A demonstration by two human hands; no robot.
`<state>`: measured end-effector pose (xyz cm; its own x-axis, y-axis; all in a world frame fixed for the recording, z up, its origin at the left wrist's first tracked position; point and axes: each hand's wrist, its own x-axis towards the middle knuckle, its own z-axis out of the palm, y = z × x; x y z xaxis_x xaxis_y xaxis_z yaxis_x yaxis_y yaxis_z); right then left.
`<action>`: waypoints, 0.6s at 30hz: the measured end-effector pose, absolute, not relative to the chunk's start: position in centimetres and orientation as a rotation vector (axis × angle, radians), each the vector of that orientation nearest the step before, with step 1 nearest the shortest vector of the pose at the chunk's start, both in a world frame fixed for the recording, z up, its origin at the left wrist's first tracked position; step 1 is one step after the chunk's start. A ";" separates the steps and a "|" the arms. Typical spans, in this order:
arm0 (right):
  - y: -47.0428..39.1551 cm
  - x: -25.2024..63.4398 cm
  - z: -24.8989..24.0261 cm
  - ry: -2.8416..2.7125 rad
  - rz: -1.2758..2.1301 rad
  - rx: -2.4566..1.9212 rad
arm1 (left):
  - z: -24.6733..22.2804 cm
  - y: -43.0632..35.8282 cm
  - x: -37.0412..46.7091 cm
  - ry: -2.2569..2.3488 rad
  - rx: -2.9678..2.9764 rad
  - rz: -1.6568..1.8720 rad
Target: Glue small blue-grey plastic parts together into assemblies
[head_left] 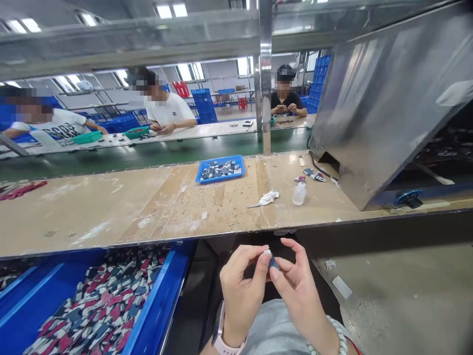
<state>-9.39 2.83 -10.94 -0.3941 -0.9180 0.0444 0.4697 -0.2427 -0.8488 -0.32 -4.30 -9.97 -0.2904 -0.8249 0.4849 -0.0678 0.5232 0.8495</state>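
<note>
Closest to the camera, the person's left hand (242, 291) and right hand (297, 288) meet over the lap, just below the edge of the workbench (111, 212). Both pinch one small dark piece (272, 261) between thumbs and fingertips, so each hand is closed on that piece (its shape is too small to make out). The left wrist carries a pale watch band (223, 340), the right wrist a beaded bracelet (338, 335).

To the left of the hands, under the bench, a big blue bin (158, 305) holds a heap of red, white and navy pieces (103, 305).

On the worn bench top lie a crumpled white cloth (268, 198) and, just right of it, a small clear squeeze bottle (299, 192) standing upright. Further back sits a shallow blue tray (220, 169) with more small pieces in it. A slanted metal housing (384, 103) rises at the right end of the bench.

Beyond a green conveyor belt (148, 155), three other people sit at a facing bench, their hands busy near green trays (86, 138). Stacked blue crates (205, 106) stand behind them.
</note>
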 end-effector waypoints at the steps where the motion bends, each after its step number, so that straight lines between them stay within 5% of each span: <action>1: 3.1 -9.2 -10.9 0.962 -1.812 -0.711 | -9.9 -4.0 -0.3 -1.702 0.747 -0.901; 18: 6.1 -6.5 -12.7 0.912 -1.769 -0.993 | -8.9 0.7 3.8 -1.611 0.650 -1.049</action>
<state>-6.55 6.07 -12.72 -0.2870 -0.9260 0.2453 0.3372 -0.3373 -0.8789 3.84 0.68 -8.95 -0.2951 -0.8305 0.4725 0.0964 0.4661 0.8795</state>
